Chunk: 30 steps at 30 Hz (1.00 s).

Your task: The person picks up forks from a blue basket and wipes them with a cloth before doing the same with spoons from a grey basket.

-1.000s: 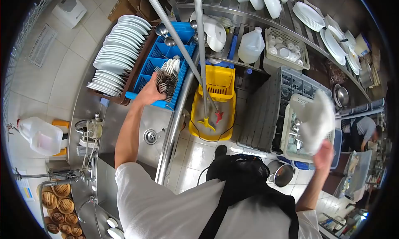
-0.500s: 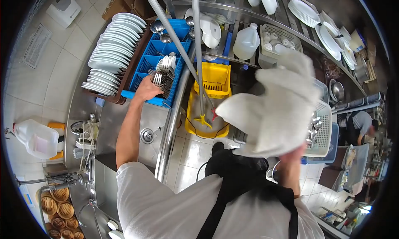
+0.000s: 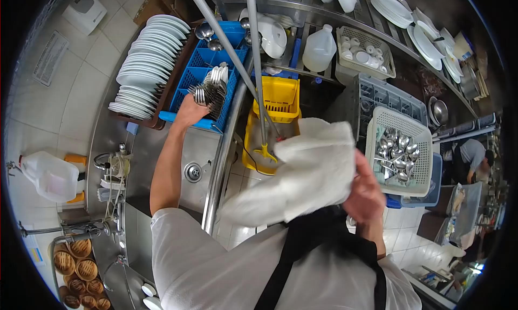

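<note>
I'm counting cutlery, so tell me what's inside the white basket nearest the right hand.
The white basket holds a heap of metal spoons, with something pale green showing beside them. Whatever lies beneath the heap is covered.

Kinda shiny kitchen tbh: the wall (image 3: 81,102) is covered in big pale tiles, with a white dispenser (image 3: 84,11) and a notice (image 3: 51,57) stuck up. A round drain (image 3: 193,172) is set into the steelwork (image 3: 141,148), metal shelving (image 3: 291,5) is fitted too, and light gets bounced off the tiled floor (image 3: 402,232).
</note>
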Motion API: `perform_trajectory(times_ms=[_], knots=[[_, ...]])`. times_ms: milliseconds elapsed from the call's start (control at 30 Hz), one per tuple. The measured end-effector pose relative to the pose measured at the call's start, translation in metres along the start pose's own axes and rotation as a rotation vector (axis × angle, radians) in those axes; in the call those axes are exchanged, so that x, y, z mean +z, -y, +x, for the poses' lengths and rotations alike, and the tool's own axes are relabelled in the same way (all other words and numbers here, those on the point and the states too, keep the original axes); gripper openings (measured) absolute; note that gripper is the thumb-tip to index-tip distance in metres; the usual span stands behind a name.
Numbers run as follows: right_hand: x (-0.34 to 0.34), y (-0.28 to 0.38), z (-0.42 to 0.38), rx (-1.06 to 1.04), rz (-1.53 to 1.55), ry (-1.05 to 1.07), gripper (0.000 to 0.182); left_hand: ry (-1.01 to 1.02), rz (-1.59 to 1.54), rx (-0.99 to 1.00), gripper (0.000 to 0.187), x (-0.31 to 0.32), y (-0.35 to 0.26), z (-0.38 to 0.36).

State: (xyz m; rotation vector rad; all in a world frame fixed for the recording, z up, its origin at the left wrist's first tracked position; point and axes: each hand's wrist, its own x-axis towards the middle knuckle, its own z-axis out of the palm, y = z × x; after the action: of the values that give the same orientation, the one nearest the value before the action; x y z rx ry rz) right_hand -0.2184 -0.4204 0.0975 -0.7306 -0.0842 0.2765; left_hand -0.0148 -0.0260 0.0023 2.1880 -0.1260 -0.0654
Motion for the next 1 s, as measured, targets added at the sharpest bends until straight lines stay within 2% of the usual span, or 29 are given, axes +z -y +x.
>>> perform_trajectory(times_ms=[67,100,167,233,267,300,333,367,433,500,633,667,700,767,833,867,967,1000], knots=[[-0.018,0.017,-0.009,-0.154,0.024,-0.11,0.075,-0.017,-0.029,0.015,0.029,0.002,0.001,-0.002],[-0.019,0.03,-0.015,-0.262,0.087,-0.151,0.071,-0.025,-0.018,0.013,0.028,0.003,0.007,0.0],[-0.056,0.066,-0.036,-0.428,0.078,0.064,0.06,-0.025,-0.001,0.01,0.027,0.003,0.028,0.006],[-0.066,0.1,-0.058,-0.534,0.086,0.139,0.053,-0.079,0.112,0.092,0.019,-0.001,0.032,0.005],[-0.07,0.115,-0.069,-0.55,0.106,0.204,0.053,-0.11,0.188,0.047,0.017,-0.002,0.031,0.005],[-0.105,0.133,-0.099,-0.552,0.114,0.21,0.055,-0.095,0.203,0.053,0.015,-0.002,0.038,0.008],[-0.141,0.139,-0.127,-0.573,0.055,0.174,0.057,-0.125,0.154,0.095,0.013,0.004,0.017,0.001],[-0.178,0.145,-0.155,-0.592,-0.003,0.137,0.06,-0.112,0.202,0.192,0.01,0.001,0.03,0.003],[-0.147,0.128,-0.13,-0.605,0.18,0.125,0.058,-0.117,0.214,0.181,0.023,-0.003,0.041,0.009],[-0.123,0.113,-0.113,-0.662,0.238,0.064,0.056,-0.08,0.037,0.18,0.031,-0.009,0.055,0.015],[-0.121,0.101,-0.133,-0.83,0.105,-0.244,0.055,-0.065,-0.032,0.144,0.017,-0.011,0.039,0.012],[-0.12,0.103,-0.138,-0.865,0.067,-0.338,0.054,-0.065,-0.133,0.12,0.016,-0.014,0.045,0.015],[-0.121,0.103,-0.144,-0.895,-0.06,-0.337,0.053,-0.066,-0.232,0.094,0.015,-0.018,0.056,0.019],[-0.101,0.105,-0.131,-1.054,-0.42,-1.114,0.051,-0.124,-0.42,0.052,0.013,-0.021,0.061,0.019],[-0.105,0.118,-0.14,-1.112,-0.344,-1.091,0.045,-0.232,-0.598,0.026,0.012,-0.02,0.057,0.017],[-0.136,0.127,-0.176,-1.035,-0.079,-0.556,0.042,-0.344,-0.655,0.013,0.012,-0.025,0.067,0.022],[-0.151,0.127,-0.197,-0.987,0.052,-0.551,0.04,-0.264,-0.859,0.132,0.006,-0.045,0.086,0.023],[-0.145,0.123,-0.196,-0.966,0.039,-0.535,0.04,-0.299,-0.917,0.115,0.008,-0.047,0.083,0.021]])
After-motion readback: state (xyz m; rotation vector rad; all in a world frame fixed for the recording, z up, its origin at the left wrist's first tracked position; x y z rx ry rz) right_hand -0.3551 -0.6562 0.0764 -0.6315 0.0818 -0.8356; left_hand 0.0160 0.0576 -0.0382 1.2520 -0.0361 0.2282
